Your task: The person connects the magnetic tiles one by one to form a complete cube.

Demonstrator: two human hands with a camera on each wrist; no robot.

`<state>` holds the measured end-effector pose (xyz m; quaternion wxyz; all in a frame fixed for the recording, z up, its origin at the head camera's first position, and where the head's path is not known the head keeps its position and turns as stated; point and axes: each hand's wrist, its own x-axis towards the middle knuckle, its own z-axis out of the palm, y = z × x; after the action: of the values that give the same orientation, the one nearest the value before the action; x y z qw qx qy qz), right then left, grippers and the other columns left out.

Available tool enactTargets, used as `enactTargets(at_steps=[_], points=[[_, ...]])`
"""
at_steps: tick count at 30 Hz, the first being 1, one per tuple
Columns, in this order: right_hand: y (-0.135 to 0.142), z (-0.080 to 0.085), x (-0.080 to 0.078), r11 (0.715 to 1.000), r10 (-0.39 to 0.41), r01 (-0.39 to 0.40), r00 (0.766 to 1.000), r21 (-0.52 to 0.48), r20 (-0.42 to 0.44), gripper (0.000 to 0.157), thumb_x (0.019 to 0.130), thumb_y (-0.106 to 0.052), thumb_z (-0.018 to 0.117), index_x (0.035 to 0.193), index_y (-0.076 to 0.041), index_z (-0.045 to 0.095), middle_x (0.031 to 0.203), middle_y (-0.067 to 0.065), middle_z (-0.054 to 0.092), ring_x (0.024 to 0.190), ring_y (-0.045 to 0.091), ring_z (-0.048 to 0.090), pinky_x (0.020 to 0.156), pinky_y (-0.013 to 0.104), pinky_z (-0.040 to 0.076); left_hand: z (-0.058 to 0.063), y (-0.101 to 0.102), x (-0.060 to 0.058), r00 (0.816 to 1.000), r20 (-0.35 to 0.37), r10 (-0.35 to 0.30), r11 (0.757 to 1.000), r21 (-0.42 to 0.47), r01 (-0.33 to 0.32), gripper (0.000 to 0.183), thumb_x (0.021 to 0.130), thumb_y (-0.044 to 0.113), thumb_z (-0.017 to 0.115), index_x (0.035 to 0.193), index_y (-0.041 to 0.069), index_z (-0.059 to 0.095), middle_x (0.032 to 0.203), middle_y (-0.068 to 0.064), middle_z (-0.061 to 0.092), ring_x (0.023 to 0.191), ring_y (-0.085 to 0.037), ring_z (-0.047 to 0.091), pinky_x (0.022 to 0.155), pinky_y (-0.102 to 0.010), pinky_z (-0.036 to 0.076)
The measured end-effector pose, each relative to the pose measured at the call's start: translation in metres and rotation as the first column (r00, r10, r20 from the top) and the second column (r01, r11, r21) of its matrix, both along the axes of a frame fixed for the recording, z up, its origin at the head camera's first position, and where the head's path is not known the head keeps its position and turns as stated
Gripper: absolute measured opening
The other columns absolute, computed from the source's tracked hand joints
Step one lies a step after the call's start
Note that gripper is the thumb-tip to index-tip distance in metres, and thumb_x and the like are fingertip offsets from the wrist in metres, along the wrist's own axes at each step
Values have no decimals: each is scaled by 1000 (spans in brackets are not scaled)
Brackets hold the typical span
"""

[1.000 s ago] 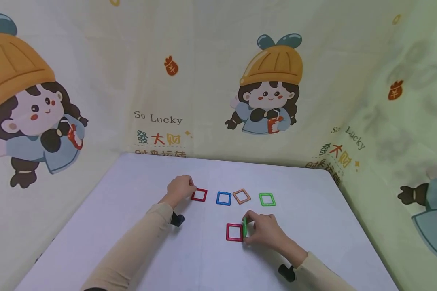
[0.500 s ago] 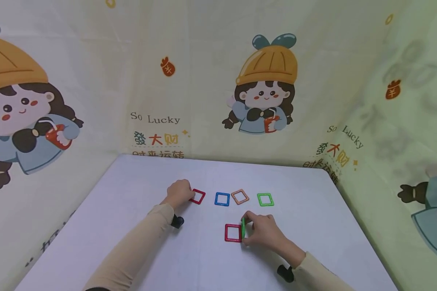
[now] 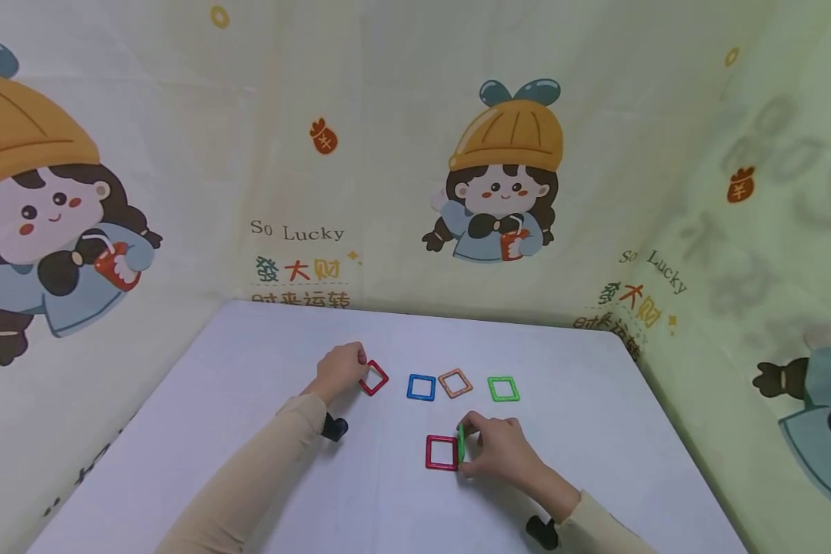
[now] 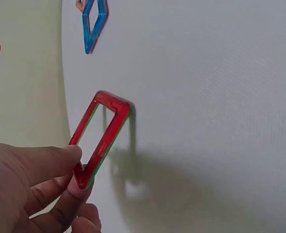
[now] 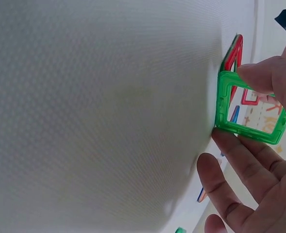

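- Upright green frame [image 5: 252, 132] stands on edge on the worktop [image 3: 374, 504], against the right side of the near red frame [image 3: 428, 452], which lies flat; setting it there probably lets the two edges line up.
- Your right hand [image 3: 504, 448] has its thumb and fingers clamped on opposite edges of that green frame, thumb on the side toward you, the spare fingers spread and gripping nothing. Such a hold likely stops it tipping and leaves the faces uncovered.
- Your left hand [image 3: 339, 373] pinches the far red frame [image 4: 108, 144] at one end, thumb above and fingers beneath; taking just that end probably frees the rest for turning or lifting. You can't tell from these views whether its other end touches the worktop.
- Beyond your right hand lie the blue frame [image 3: 422, 398], the orange frame [image 3: 462, 392] and the flat green frame [image 3: 506, 399]. Blue and orange sit just beside each other, orange turned askew, and green is a little apart. Lying in a loose row, they seem placed to be reachable without crowding the red and green pair nearer you.
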<state>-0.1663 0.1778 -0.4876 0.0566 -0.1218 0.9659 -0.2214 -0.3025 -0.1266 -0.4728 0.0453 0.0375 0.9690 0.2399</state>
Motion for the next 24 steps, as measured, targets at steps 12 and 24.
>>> enactTargets(at_steps=[12, 24], points=[[0, 2, 0, 1000, -9, 9, 1000, -4, 12, 55, 66, -35, 97, 110, -21, 66, 98, -10, 72, 86, 12, 63, 96, 53, 38, 7, 2, 0, 1000, -11, 12, 999, 38, -12, 10, 94, 19, 74, 95, 10, 69, 87, -4, 67, 78, -21, 59, 66, -32, 48], [2, 0, 1, 999, -36, 36, 999, -7, 19, 56, 65, -34, 98, 109, -21, 66, 97, -9, 72, 88, 14, 64, 98, 54, 38, 11, 18, 4, 999, -37, 1, 995, 103, 3, 9, 95, 23, 75, 97, 15, 71, 85, -1, 66, 76, -19, 58, 63, -29, 47]])
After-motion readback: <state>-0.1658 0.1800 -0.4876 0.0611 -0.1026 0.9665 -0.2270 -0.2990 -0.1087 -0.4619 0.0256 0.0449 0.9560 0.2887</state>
